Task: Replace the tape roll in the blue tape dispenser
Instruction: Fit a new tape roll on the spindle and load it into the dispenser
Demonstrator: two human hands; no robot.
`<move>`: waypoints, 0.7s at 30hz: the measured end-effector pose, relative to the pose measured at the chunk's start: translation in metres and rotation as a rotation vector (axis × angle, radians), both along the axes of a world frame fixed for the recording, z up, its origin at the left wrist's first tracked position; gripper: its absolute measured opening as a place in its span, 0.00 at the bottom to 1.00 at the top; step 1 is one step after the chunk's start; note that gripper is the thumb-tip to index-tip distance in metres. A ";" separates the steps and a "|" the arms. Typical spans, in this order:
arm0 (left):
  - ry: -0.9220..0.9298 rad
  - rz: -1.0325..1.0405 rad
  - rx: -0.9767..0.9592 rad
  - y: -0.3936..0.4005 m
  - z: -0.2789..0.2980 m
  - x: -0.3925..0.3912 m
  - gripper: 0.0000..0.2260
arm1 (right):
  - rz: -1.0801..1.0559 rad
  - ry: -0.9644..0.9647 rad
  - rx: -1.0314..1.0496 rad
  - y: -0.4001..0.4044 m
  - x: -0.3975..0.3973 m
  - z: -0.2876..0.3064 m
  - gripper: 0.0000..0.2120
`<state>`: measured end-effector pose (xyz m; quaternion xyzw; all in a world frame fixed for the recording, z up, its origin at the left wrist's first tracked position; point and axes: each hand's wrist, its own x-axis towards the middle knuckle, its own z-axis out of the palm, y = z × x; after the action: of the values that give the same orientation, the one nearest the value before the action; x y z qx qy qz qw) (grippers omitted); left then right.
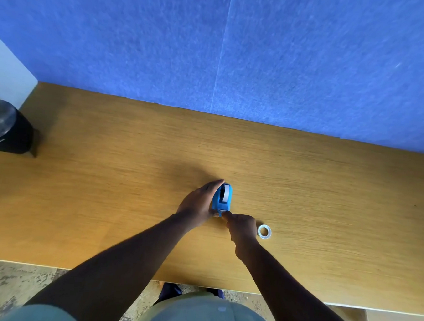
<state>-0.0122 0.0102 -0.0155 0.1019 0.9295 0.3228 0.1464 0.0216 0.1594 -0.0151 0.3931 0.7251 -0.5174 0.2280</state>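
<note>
Standing on the wooden desk (105,178), near its middle and a little toward the near edge: the blue tape dispenser (222,198), long axis running away from the body, with a pale tape roll (226,193) seated in its top slot. Cupping the dispenser's left flank with the left hand (198,204), fingers stretched forward along the side and closed against the plastic, fingertips reaching just past the far end. Touching the dispenser's near end with the right hand (242,228), fingers curled into a loose fist, thumb and forefinger pressed together at the cutter end; too small and blurred for telling whether any tape is being pinched between them. Lying flat on the desk just beside the right hand, on its outer side and apart from the dispenser: 1 loose tape ring (264,231), whitish, with an open centre. Sitting well apart at the far left corner of the desk: a black plant pot (7,128). Rising behind the desk: a blue felt panel (237,50). Both forearms reaching in bare from the bottom of the view.
</note>
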 end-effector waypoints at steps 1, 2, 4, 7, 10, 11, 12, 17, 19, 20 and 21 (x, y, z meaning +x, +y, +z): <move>0.000 -0.001 0.000 0.000 0.000 0.000 0.45 | 0.002 0.001 0.001 0.000 0.000 0.000 0.14; 0.001 -0.002 -0.002 0.000 0.000 0.000 0.45 | 0.003 0.001 -0.001 0.001 0.000 0.000 0.14; 0.005 0.002 -0.006 0.001 -0.001 0.000 0.45 | 0.008 0.000 -0.007 0.001 0.000 0.000 0.15; 0.007 0.004 -0.005 0.001 -0.001 0.000 0.45 | 0.004 -0.033 -0.005 0.001 -0.002 0.001 0.14; -0.008 0.004 0.005 0.001 -0.001 0.001 0.45 | -0.011 -0.098 -0.031 0.003 -0.004 0.000 0.14; -0.006 0.004 0.002 0.001 -0.002 0.001 0.45 | -0.014 -0.110 -0.044 0.005 -0.003 -0.001 0.14; -0.003 0.004 -0.001 0.001 -0.002 0.001 0.45 | -0.016 -0.115 -0.059 0.006 -0.003 -0.003 0.15; 0.013 -0.001 0.006 0.000 -0.005 0.002 0.45 | -0.026 -0.114 -0.110 0.012 0.002 -0.006 0.10; 0.017 0.002 0.004 0.000 -0.006 0.002 0.46 | -0.040 -0.095 -0.114 0.014 0.002 -0.005 0.08; 0.015 0.003 0.004 0.001 -0.006 0.002 0.46 | -0.052 -0.084 -0.116 0.014 0.002 -0.005 0.07; 0.011 0.004 0.004 0.001 -0.007 0.002 0.46 | -0.064 -0.074 -0.119 0.015 0.002 -0.003 0.07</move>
<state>-0.0105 0.0112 -0.0222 0.1024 0.9298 0.3246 0.1404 0.0233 0.1741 -0.0186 0.4208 0.6711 -0.5518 0.2611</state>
